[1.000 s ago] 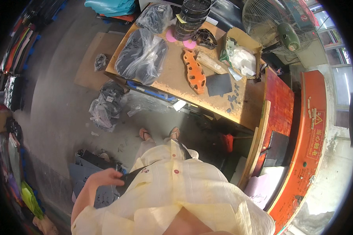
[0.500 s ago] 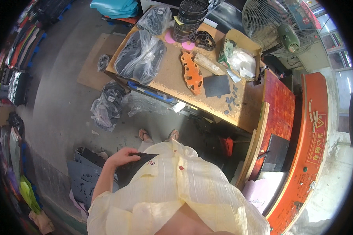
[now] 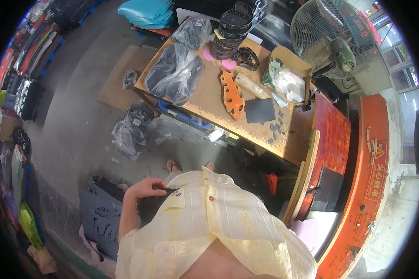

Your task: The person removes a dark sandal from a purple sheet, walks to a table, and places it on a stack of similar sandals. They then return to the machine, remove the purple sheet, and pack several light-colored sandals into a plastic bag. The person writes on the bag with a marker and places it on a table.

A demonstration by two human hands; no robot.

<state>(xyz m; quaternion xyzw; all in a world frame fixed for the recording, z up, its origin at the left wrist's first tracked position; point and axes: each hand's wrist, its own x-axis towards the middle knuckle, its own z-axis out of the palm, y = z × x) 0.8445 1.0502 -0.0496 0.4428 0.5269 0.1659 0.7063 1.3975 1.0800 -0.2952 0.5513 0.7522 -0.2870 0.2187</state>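
Observation:
My left hand (image 3: 148, 187) is at my left side, fingers closed on the upper edge of a dark, flat sheet (image 3: 150, 207). The shirt hides part of that sheet. My right hand is out of view. On the worktable (image 3: 198, 100) ahead lie an orange slotted plate (image 3: 231, 94), a dark grey square sheet (image 3: 260, 110) and several small dark cut pieces (image 3: 277, 126). Beside the orange plate is a pale worn block (image 3: 252, 85).
Plastic-wrapped dark bundles (image 3: 174, 74) cover the table's left end; another bag (image 3: 133, 130) is on the floor. Black stacked rings (image 3: 230, 30), an open carton (image 3: 288, 76) and a fan (image 3: 342, 53) stand behind. Cut sheets (image 3: 98, 216) lie left, an orange machine (image 3: 370, 172) right.
The view has shifted slightly, so the table and its contents sit a little lower and further right. My left hand keeps its hold on the dark sheet.

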